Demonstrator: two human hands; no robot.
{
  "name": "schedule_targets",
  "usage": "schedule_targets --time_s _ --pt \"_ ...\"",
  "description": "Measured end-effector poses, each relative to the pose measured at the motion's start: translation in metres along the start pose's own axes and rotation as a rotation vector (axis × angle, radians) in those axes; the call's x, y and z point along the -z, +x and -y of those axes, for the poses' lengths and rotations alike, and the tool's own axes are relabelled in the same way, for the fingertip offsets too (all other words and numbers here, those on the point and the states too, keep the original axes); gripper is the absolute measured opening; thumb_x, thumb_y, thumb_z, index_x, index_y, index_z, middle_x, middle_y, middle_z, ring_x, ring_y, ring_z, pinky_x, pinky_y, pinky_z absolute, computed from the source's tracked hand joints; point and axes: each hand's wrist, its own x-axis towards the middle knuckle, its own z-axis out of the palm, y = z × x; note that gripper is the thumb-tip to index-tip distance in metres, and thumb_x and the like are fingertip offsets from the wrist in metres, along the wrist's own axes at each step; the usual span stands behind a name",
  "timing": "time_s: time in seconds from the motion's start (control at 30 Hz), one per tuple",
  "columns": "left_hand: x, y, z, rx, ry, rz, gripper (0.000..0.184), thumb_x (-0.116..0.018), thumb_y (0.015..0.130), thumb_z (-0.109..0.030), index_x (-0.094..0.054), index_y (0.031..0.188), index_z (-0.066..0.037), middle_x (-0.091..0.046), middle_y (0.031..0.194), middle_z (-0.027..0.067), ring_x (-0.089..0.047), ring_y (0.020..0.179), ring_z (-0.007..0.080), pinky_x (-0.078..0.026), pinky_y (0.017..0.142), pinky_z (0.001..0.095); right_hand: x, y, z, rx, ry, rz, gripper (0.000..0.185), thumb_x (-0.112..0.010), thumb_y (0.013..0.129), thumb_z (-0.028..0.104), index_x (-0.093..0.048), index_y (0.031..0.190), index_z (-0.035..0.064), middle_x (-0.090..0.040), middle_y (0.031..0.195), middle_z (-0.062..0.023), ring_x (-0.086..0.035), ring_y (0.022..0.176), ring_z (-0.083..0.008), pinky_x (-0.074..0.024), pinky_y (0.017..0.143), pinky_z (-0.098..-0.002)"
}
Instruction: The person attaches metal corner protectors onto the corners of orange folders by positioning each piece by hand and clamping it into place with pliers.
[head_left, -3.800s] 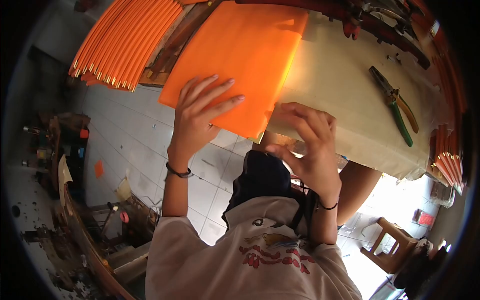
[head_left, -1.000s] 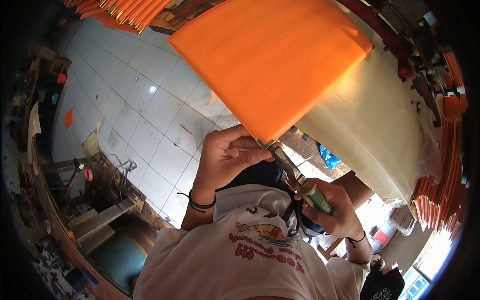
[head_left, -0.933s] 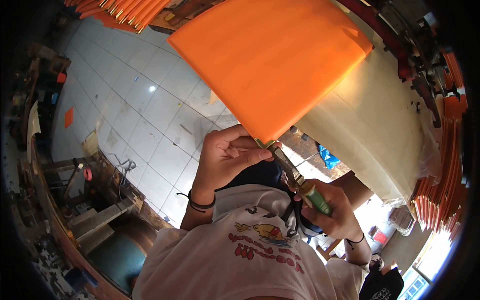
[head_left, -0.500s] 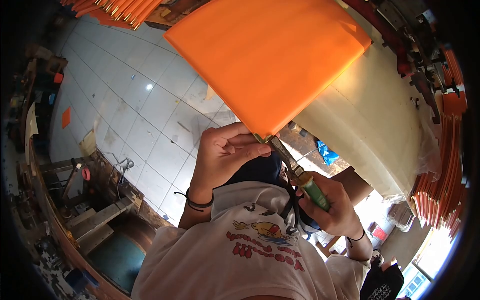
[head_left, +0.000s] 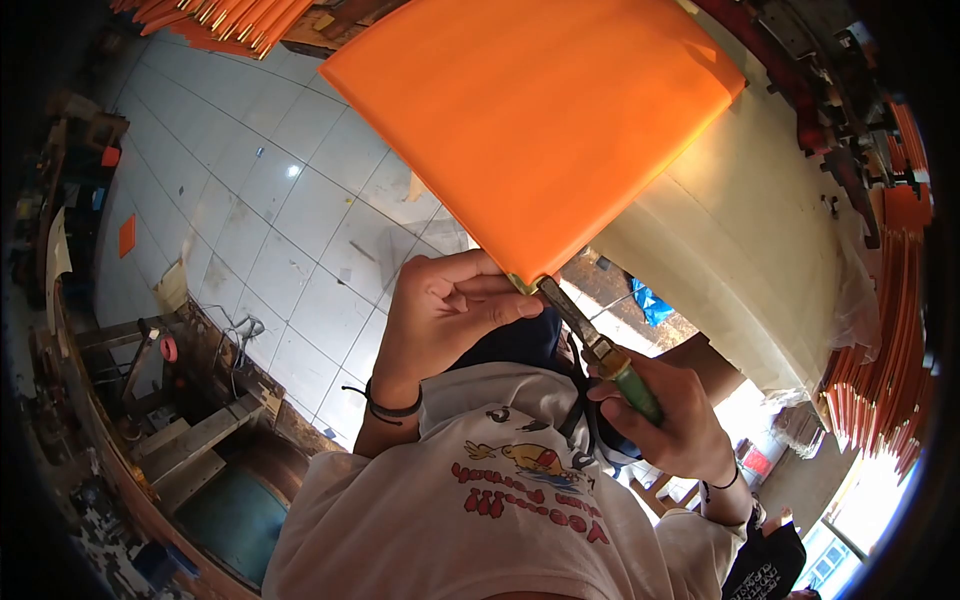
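A large orange folder point(head_left: 530, 120) lies with one corner pointing toward my body. My left hand point(head_left: 450, 315) pinches that near corner, where a small gold-coloured metal piece point(head_left: 522, 284) shows, thumb above and fingers beneath. In my right hand point(head_left: 675, 415) are pliers point(head_left: 590, 335) with green grips, fingers wrapped round the handles. The plier jaws touch the corner right beside my left thumb. Whether the jaws bite on the metal piece is too small to tell.
Beneath the folder, a pale covered worktable point(head_left: 740, 250) extends right. Stacked orange folders with metal corners stand at the upper left point(head_left: 225, 20) and right point(head_left: 880, 360). A dark red metal machine point(head_left: 810, 120) is at the upper right. Tiled floor point(head_left: 290, 215) shows at left.
Earlier the pliers lay on the table and both hands were empty-fingered near the folder. Now my right hand holds them at the turned folder's corner. Lately the pliers' angle has shifted slightly.
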Motion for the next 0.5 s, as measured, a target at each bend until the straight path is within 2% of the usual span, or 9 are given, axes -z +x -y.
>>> schedule_targets --time_s 0.1,0.2,0.37,0.43,0.47,0.5 --pt "0.001 0.000 0.003 0.000 -0.009 -0.005 0.027 -0.072 0.084 0.011 -0.068 0.111 0.012 -0.074 0.105 0.0234 -0.074 0.098 0.0275 -0.064 0.084 0.0352 0.004 0.000 0.009 -0.016 -0.040 0.045 0.041 -0.067 0.093 0.008 -0.060 0.130 -0.0070 -0.071 0.098 -0.0210 -0.071 0.080 -0.0266 -0.0538 0.079 -0.0344" --pt "0.003 0.001 0.006 0.018 0.006 -0.015 0.027 -0.073 0.083 0.012 -0.068 0.109 0.013 -0.074 0.104 0.0243 -0.074 0.098 0.0289 -0.064 0.085 0.0362 0.006 -0.001 0.013 -0.158 0.032 0.117 0.050 -0.060 0.090 0.001 -0.053 0.139 -0.0066 -0.071 0.103 -0.0208 -0.070 0.086 -0.0273 -0.0526 0.085 -0.0337" --pt "0.004 0.003 0.008 -0.036 0.039 0.009 0.026 -0.074 0.081 0.013 -0.068 0.107 0.014 -0.074 0.099 0.0249 -0.075 0.097 0.0316 -0.065 0.085 0.0394 0.010 -0.001 0.009 -0.113 0.021 0.162 0.062 -0.053 0.078 -0.009 -0.051 0.141 -0.0047 -0.059 0.135 -0.0269 -0.069 0.100 -0.0305 -0.0516 0.091 -0.0331" --pt "0.005 0.004 0.009 -0.050 0.055 0.012 0.026 -0.074 0.081 0.013 -0.068 0.106 0.014 -0.074 0.098 0.0247 -0.075 0.096 0.0322 -0.065 0.085 0.0402 0.011 -0.002 0.007 -0.071 -0.027 0.180 0.071 -0.051 0.076 -0.011 -0.043 0.147 -0.0028 -0.060 0.134 -0.0224 -0.065 0.093 -0.0238 -0.0499 0.084 -0.0295" --pt "0.005 0.004 0.010 -0.050 0.063 0.006 0.026 -0.073 0.081 0.014 -0.068 0.106 0.014 -0.074 0.097 0.0245 -0.075 0.095 0.0324 -0.065 0.085 0.0405 0.012 -0.003 0.007 -0.066 -0.042 0.189 0.079 -0.049 0.077 -0.012 -0.034 0.153 -0.0013 -0.065 0.126 -0.0165 -0.060 0.082 -0.0163 -0.0485 0.077 -0.0258" --pt "0.005 0.004 0.010 -0.049 0.070 0.001 0.025 -0.073 0.081 0.014 -0.068 0.106 0.014 -0.074 0.096 0.0244 -0.075 0.095 0.0326 -0.065 0.084 0.0407 0.012 -0.003 0.006 -0.054 -0.054 0.193 0.083 -0.049 0.076 -0.013 -0.029 0.157 -0.0007 -0.067 0.123 -0.0141 -0.059 0.078 -0.0134 -0.0481 0.075 -0.0242"
